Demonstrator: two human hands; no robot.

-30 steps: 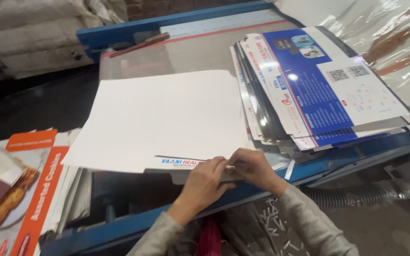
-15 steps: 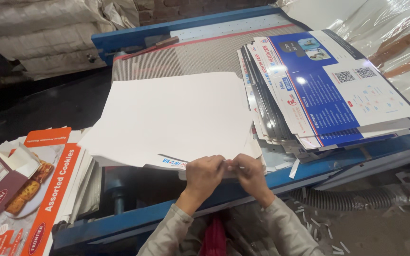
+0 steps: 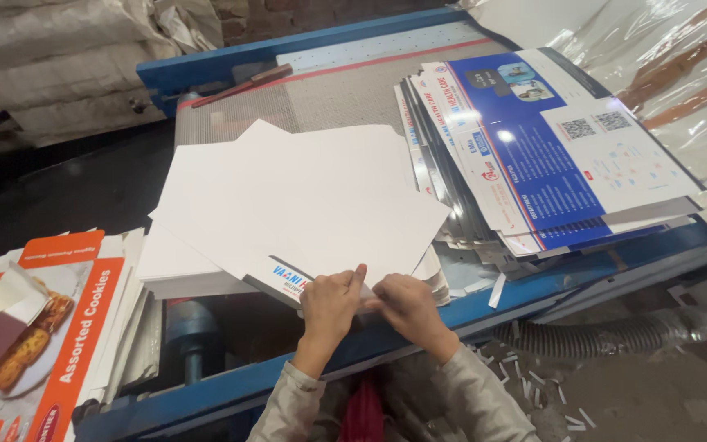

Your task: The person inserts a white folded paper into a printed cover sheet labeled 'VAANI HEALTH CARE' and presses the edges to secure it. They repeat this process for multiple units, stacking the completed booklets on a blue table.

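Both hands pinch the near edge of the white card sheet (image 3: 296,200): the left hand (image 3: 329,301) and right hand (image 3: 403,304) grip it side by side. To strip that edge cleanly, they should pull evenly, keeping the sheet flat on the tabletop (image 3: 345,98). Right of the sheet lies the blue printed stack (image 3: 550,147).

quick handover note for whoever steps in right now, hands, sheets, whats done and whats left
Left hand: pinching the near edge of the white sheet stack.
Right hand: gripping the same edge, beside the left.
The stack lies fanned and uneven on the blue machine table.
Printed blue-and-white sheets are piled to the right; orange printed cartons lie at the left.
Done: both hands have hold of the edge.
Left: the white stack is not squared up.
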